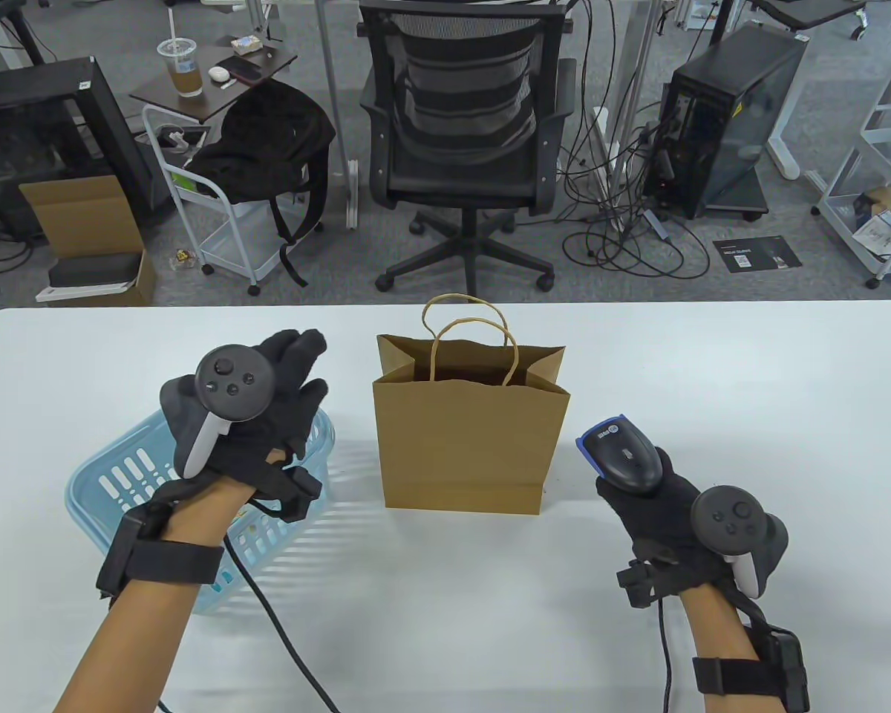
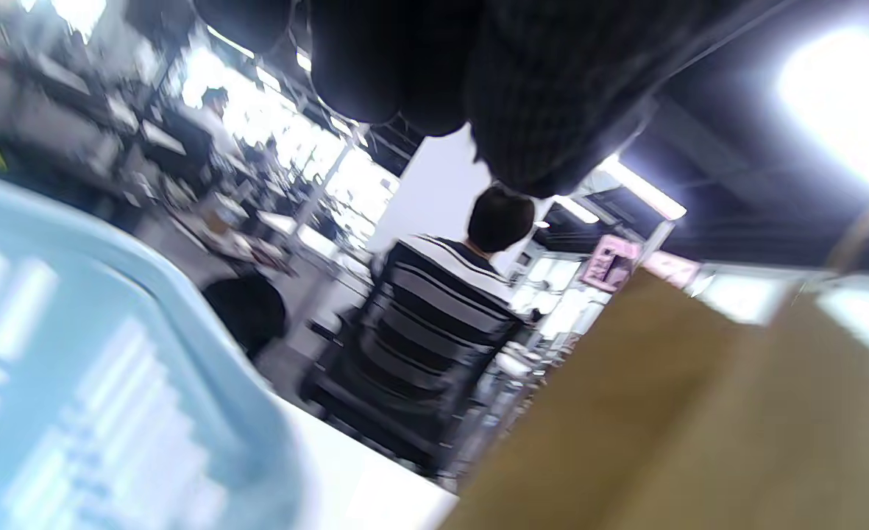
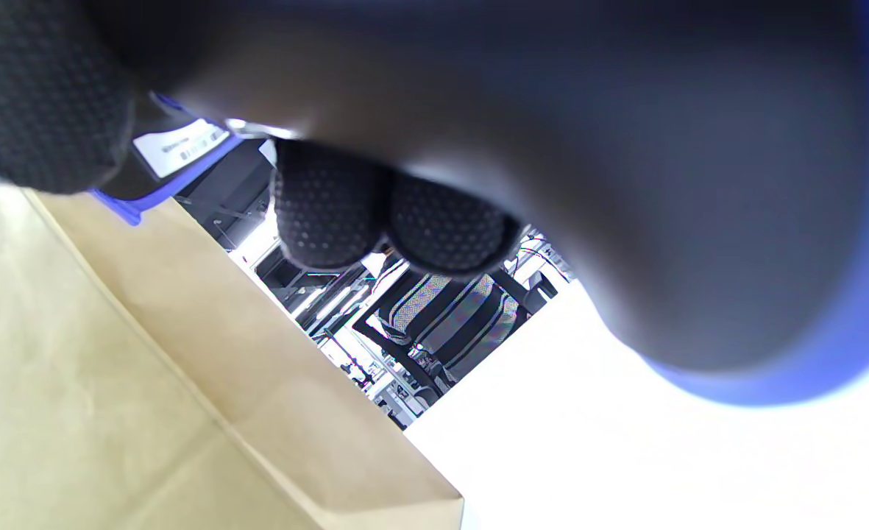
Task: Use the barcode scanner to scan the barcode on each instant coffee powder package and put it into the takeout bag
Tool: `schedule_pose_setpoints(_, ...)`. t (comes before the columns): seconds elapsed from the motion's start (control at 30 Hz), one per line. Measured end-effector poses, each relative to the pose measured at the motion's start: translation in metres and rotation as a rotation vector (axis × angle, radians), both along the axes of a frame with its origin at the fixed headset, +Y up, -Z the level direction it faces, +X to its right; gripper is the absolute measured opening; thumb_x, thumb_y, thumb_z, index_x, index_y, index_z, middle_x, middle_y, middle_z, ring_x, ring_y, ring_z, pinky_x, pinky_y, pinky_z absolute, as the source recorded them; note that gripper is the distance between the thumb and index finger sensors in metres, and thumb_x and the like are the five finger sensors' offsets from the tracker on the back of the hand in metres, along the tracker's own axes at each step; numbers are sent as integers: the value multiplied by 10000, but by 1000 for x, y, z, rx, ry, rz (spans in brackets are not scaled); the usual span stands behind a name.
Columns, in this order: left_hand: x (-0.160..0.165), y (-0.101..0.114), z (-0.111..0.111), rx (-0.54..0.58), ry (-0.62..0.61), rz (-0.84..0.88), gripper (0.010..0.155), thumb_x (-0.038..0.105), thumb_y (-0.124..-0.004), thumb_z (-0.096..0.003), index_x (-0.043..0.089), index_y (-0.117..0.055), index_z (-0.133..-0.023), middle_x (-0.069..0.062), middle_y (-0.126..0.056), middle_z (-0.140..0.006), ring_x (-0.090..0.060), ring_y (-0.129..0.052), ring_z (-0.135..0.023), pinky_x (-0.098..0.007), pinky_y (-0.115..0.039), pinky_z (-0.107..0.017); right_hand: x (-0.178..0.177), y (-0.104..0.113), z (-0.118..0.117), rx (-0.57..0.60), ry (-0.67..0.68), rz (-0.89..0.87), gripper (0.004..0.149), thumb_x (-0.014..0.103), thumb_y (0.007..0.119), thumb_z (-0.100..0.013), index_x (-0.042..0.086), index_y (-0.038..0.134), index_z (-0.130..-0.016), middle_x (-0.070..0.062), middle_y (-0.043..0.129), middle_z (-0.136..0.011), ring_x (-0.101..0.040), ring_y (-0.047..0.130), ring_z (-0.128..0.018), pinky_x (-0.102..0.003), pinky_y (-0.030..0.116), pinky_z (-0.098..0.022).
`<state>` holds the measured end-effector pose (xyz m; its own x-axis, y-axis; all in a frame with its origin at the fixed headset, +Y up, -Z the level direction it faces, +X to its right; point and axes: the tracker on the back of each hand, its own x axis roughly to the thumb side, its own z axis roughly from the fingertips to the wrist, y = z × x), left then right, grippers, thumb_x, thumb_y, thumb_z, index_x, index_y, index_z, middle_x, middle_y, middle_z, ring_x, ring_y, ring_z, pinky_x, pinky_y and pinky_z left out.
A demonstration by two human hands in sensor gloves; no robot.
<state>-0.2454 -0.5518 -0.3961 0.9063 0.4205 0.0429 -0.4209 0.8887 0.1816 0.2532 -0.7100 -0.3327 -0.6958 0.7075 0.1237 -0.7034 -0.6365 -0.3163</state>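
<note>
A brown paper takeout bag [image 1: 468,445] stands open and upright at the table's middle. Left of it sits a light blue slotted basket [image 1: 119,475]. My left hand [image 1: 297,371] hovers over the basket's far right corner, fingers loosely spread and holding nothing. In the left wrist view its fingertips [image 2: 405,66] hang bare above the basket [image 2: 73,368] and the bag [image 2: 699,412]. My right hand [image 1: 638,505] grips a black and blue barcode scanner [image 1: 624,453] right of the bag, head pointing left and away. No coffee package shows; my left hand and forearm cover much of the basket's inside.
The white table [image 1: 713,371] stretches wide to the right of the bag. A black cable [image 1: 282,631] trails from my left wrist across the near table. Beyond the far edge stands a black office chair [image 1: 464,134].
</note>
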Motion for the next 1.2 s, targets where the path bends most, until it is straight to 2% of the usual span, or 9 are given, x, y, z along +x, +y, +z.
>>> schedule_pose_setpoints(0.13,-19,1,-9,8,78,-314,611,356,-876,-473,448,-642,-1031,145,-670,-1116,-196,-699,-1084,-468,-532,-853,0,-1,0,-6,-1,3,627,615,897,-433,233,745,-906,57,1052,-609,-187,1070,-529,-406,860,-481)
schedule_pose_setpoints(0.2,-29,-5,-16,-83,117,-418,659,327,-909,-459,513,-618,-1020,184,-657,-1121,-174,-711,-1076,-441,-551,-846,-1,0,0,0,2,6,647,617,905,-414,233,743,-908,56,1051,-610,-184,1070,-530,-405,860,-480)
schedule_pose_setpoints(0.3,-43,-28,-26,-293,164,-498,689,306,-936,-457,531,-602,-1016,169,-685,-1104,-176,-722,-1070,-439,-543,-849,-3,3,1,12,10,3,645,616,905,-415,233,743,-908,57,1051,-611,-186,1069,-531,-406,859,-482)
schedule_pose_setpoints(0.37,-47,-39,-28,-334,191,-555,678,308,-949,-450,514,-628,-1010,162,-717,-1084,-176,-737,-1061,-435,-555,-843,-5,4,1,13,13,7,643,616,905,-414,235,744,-907,58,1051,-611,-187,1069,-531,-406,859,-482)
schedule_pose_setpoints(0.47,-51,-54,-33,-410,201,-570,644,333,-980,-419,455,-707,-988,139,-778,-1048,-193,-795,-1018,-440,-595,-814,-6,2,1,4,18,15,645,616,905,-415,234,743,-908,55,1052,-610,-186,1069,-531,-407,859,-482)
schedule_pose_setpoints(0.63,-58,-73,-43,-513,238,-581,666,365,-1004,-386,428,-724,-988,126,-790,-1049,-206,-829,-990,-442,-627,-785,-6,-1,-1,-10,19,23,646,615,906,-413,233,743,-908,56,1052,-609,-188,1069,-529,-407,859,-481)
schedule_pose_setpoints(0.97,-69,-103,-60,-760,251,-519,732,443,-1061,-285,391,-789,-962,72,-850,-1016,-258,-953,-779,-462,-724,-653,-7,0,-2,-6,32,21,644,616,906,-411,234,746,-905,54,1052,-608,-187,1070,-529,-408,859,-481)
schedule_pose_setpoints(1.1,-76,-118,-68,-900,315,-547,745,433,-1061,-298,382,-771,-982,69,-815,-1059,-262,-936,-856,-464,-719,-667,-9,0,-2,-7,39,34,643,616,906,-411,235,747,-904,56,1053,-608,-186,1070,-530,-407,859,-482)
schedule_pose_setpoints(1.2,-81,-128,-71,-938,354,-577,742,381,-1084,-310,384,-772,-984,79,-797,-1078,-259,-915,-904,-467,-707,-683,-8,0,-2,-7,39,32,645,616,906,-411,234,746,-906,56,1052,-608,-186,1070,-530,-407,859,-482)
